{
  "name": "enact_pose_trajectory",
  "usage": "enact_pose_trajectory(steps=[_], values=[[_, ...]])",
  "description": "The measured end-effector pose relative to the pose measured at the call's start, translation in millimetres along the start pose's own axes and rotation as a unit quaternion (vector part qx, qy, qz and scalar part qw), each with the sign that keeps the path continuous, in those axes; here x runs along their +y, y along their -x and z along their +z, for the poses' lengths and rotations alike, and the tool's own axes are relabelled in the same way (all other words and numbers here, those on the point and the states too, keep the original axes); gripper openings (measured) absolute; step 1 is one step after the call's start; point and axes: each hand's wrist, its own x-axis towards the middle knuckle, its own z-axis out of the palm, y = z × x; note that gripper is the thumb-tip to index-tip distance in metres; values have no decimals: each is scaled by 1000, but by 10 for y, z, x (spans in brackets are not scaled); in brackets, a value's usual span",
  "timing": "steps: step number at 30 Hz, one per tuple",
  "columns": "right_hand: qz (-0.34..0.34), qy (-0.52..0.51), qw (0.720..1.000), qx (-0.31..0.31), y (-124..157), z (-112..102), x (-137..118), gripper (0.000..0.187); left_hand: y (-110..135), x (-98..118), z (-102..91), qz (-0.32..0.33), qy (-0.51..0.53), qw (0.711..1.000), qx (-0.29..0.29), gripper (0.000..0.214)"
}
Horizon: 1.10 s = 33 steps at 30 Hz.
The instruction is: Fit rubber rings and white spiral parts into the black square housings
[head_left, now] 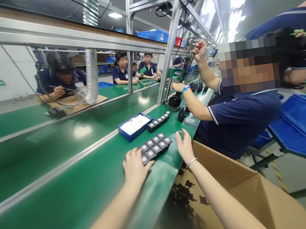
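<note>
A black tray [157, 145] of several round silver-topped parts lies on the green bench [68, 200] in front of me. My left hand [134, 166] rests on the near end of this tray, fingers curled over its edge. My right hand [184, 147] lies flat on the bench just right of the tray, fingers stretched out, holding nothing; a thin bracelet circles its wrist.
A second black row of parts [158, 121] and a blue box [134, 126] with a white sheet lie farther along. An open cardboard box [236, 193] of small black pieces sits below my arms. A co-worker in a navy shirt [238, 118] works at my right; others sit across the belt.
</note>
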Motion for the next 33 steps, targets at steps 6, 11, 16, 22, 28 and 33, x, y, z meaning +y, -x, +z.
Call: enact_pose_trajectory(steps=[6, 11, 16, 22, 28, 33], values=[[163, -7, 980, 116, -81, 389, 418, 38, -605, 429, 475, 8, 17, 1000, 14, 56], [186, -26, 973, 135, -450, 528, 623, 38, -957, 711, 771, -3, 33, 999, 29, 54], [168, -47, 976, 131, -734, 616, 865, 38, -1162, 922, 953, -9, 57, 998, 37, 54], [143, -55, 981, 118, -988, 694, 1084, 39, -1316, 1099, 1116, -30, 75, 995, 55, 66], [119, -6, 984, 129, -1028, 707, 1114, 37, -1497, 1238, 1222, -48, 92, 993, 63, 80], [69, 62, 990, 102, -1006, 609, 912, 38, -1225, 1136, 1076, -45, 128, 989, 55, 93]])
